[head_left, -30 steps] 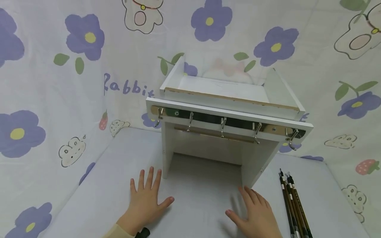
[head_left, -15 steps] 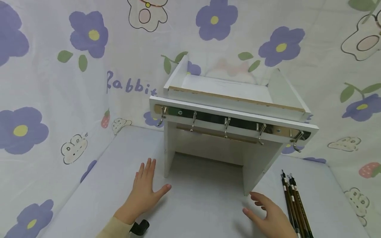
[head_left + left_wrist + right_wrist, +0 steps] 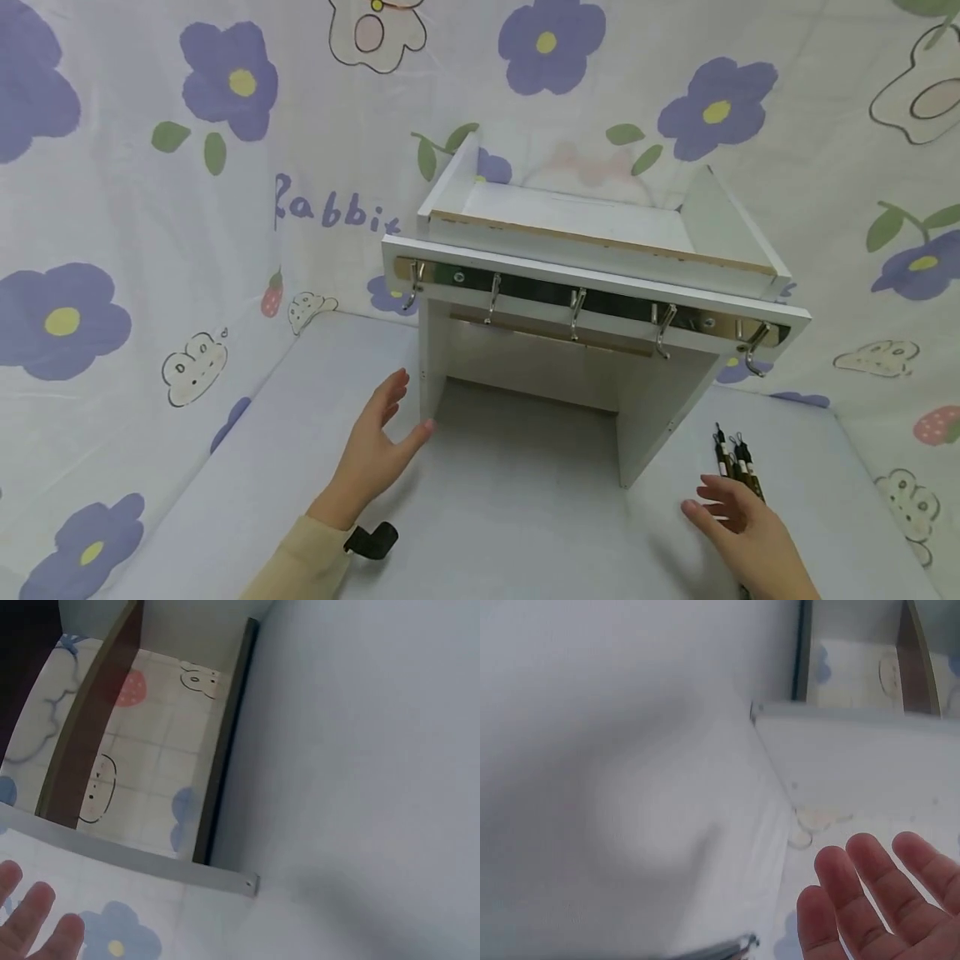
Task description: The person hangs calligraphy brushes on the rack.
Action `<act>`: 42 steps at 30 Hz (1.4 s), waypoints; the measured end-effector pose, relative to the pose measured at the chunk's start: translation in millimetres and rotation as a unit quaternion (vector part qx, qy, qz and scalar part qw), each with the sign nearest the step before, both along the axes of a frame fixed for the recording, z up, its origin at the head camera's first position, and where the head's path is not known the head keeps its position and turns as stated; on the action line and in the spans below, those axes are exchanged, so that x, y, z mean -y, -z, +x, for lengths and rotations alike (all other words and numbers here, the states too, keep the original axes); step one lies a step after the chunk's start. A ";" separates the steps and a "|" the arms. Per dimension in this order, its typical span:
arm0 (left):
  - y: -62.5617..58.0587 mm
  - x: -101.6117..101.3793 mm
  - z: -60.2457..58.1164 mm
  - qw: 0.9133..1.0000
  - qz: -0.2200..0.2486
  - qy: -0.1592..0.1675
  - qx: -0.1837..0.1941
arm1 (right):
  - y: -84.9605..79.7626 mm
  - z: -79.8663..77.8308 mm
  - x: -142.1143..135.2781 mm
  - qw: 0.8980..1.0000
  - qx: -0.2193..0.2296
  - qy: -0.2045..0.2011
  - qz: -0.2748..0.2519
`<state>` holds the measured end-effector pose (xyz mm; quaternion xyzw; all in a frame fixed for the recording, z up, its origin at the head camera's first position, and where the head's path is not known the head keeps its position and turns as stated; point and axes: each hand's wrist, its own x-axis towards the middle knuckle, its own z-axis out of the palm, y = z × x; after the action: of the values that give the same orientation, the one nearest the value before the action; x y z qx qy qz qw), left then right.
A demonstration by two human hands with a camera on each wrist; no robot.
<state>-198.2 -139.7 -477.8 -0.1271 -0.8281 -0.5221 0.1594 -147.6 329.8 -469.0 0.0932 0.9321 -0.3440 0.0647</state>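
A white shelf rack (image 3: 517,329) with a mirrored strip of several metal hooks across its front stands on the white table. My left hand (image 3: 367,458) hovers beside its left side panel, thumb spread and fingers slightly bent, holding nothing. To the right, my right hand (image 3: 750,533) hangs over a bundle of brown writing brushes (image 3: 741,460), its fingers loosely bent. It covers most of their handles, and only the dark looped ends show clearly. In the right wrist view the fingers (image 3: 870,900) are apart from the brushes, whose ends (image 3: 724,949) appear at the lower edge.
A small black object (image 3: 372,541) is by my left wrist. Behind and beside the table hangs a white cloth (image 3: 225,250) printed with purple flowers. The rack's upper tray (image 3: 577,208) has raised sides.
My right hand has moved rightward, away from the rack's right panel and over the brushes. My left hand has lifted and turned, its spread fingers drawing together. The view has shifted slightly.
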 end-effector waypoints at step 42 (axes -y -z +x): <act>-7.3 -11.7 -37.3 0.997 0.003 -0.015 0.078 | 56.4 -17.1 -115.6 0.970 0.069 0.224 -0.072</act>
<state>-235.5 -128.0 -470.4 -0.0729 -0.8384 -0.5303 0.1024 -164.7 445.4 -525.4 0.3177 0.8539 -0.4084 0.0564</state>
